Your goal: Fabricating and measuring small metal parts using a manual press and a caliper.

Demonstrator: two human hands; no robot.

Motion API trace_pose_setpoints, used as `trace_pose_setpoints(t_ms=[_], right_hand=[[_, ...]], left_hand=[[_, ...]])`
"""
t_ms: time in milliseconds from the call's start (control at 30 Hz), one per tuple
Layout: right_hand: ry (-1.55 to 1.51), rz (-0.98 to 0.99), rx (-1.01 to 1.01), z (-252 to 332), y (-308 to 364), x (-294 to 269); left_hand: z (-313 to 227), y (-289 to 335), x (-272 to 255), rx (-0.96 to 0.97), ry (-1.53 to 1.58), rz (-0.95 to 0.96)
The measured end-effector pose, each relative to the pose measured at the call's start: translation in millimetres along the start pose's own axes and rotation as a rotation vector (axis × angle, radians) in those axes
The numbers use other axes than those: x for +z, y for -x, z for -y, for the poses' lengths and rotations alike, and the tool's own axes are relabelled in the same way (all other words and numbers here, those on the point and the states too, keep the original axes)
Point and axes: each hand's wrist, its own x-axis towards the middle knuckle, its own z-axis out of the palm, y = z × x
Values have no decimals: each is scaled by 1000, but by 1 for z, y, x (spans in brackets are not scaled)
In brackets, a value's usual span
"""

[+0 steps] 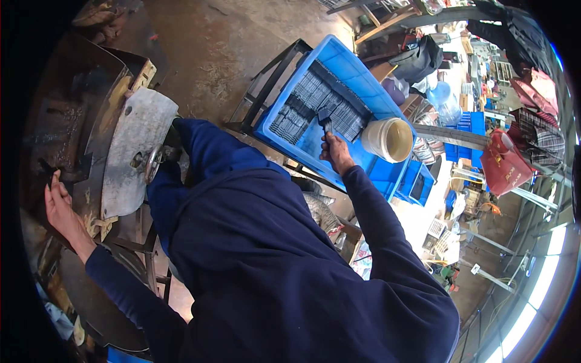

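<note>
My right hand (336,152) is closed around the handle of a dark brush-like tool (325,116), held over a blue crate (279,145). Its wide, flat head is over rows of thin grey rectangular pieces (308,100) packed inside the crate. Beside that hand, a whitish plastic bucket (372,140) stands at the crate's right part. On the left, my left hand (63,212) reaches toward a dark, wet-looking machine bed (60,139). Its fingers are stretched out, with one fingertip at a small dark piece (47,167); I cannot make out its kind.
A pale worn metal plate (136,145) with a round metal ring (154,164) stands before my legs. A black metal frame (254,91) supports the crate. More blue crates (417,181), a red bag (506,162) and clutter lie to the right.
</note>
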Motion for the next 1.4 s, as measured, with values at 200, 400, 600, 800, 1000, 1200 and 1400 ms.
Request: trace_pose_setpoints(t_ms=[200,400,600,800,1000,1200,1400], right_hand=[[-94,205,140,-4,-2,18],[513,309,-55,13,0,23],[835,358,159,39,-4,29],[723,234,159,40,-8,9],[339,18,-94,15,-17,24],[460,115,-194,10,-19,30],[298,57,-157,8,-11,25]], left_hand=[[-7,4,3,-7,-8,-41],[-1,3,0,18,1,1],[0,3,-2,22,-9,10],[-3,4,-2,17,-11,-3],[-3,3,3,-1,10,-19],[-3,5,0,26,-12,-14],[0,2,3,9,-3,4]])
